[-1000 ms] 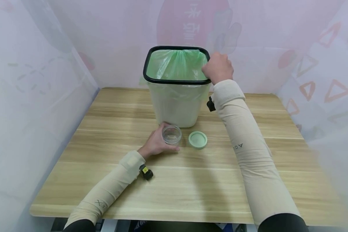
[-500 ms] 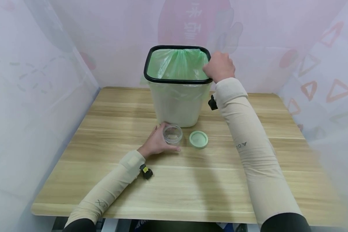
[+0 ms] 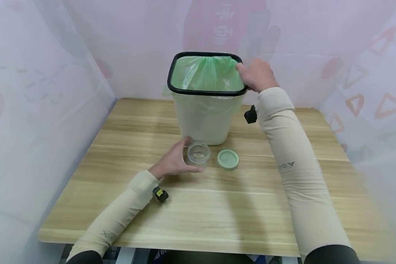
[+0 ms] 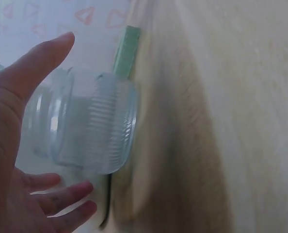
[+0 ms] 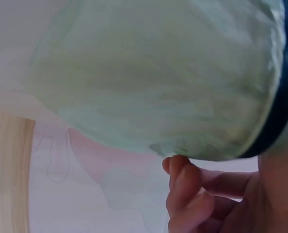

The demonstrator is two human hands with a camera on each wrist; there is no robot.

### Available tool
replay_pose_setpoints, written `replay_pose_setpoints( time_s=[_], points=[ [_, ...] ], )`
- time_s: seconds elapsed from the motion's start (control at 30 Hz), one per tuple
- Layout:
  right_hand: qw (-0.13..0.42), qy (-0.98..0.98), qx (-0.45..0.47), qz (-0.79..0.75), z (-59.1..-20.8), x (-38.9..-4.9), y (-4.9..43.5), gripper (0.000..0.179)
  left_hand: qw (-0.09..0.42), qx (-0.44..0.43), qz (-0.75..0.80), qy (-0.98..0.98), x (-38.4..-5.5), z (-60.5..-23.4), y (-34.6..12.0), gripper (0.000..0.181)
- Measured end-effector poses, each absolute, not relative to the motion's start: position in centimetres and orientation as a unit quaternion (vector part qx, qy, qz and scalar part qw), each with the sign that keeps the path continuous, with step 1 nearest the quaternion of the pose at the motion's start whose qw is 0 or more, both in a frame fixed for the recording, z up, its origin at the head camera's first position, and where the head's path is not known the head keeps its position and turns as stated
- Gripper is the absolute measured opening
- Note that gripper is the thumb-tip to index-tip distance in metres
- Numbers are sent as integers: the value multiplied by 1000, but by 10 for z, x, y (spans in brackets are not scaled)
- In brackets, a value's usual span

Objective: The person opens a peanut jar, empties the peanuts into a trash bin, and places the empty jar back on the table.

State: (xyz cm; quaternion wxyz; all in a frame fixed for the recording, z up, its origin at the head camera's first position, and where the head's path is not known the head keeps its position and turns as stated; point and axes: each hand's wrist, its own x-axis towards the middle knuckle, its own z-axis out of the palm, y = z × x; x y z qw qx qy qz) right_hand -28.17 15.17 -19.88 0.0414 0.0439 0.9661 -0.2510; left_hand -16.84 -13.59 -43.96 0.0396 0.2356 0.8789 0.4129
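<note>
A clear glass jar [image 3: 198, 154] stands without its lid in front of the bin. Around it my left hand [image 3: 175, 157] spreads its thumb and fingers, and the left wrist view shows a gap between the jar and the fingers [image 4: 69, 196]. A pale green round lid [image 3: 228, 159] lies to the jar's right. Behind them is a whitish trash bin [image 3: 202, 121] with a black rim, lined with a green plastic bag [image 3: 214, 75]. At the rim's right side is my right hand [image 3: 258, 75], thumb over the edge, loosely bent fingertips [image 5: 180, 162] against the bag's outside.
All of this is on a wooden table [image 3: 191, 212]. Patterned pale sheets [image 3: 135, 44] hang behind the table and at both sides. The bin stands near the back edge.
My left hand has loosened from the jar and drawn slightly left. My right hand has shifted right at the rim, its fist opening and the thumb straightening. The jar, lid and bin stay put.
</note>
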Motion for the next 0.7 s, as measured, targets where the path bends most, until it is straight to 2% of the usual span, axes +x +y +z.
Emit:
replay_pose_setpoints(
  time_s=[0.2,0.5,0.7],
  points=[
    [43,961,43,-270,-198,-279,163,54,43,200,340,918,-167,-419,-153,117],
    [53,971,18,-233,-218,-271,186,59,43,158,268,949,-178,-402,-179,101],
    [81,976,-26,-202,-244,-269,199,77,29,133,210,968,-185,-398,-192,101]
  ],
)
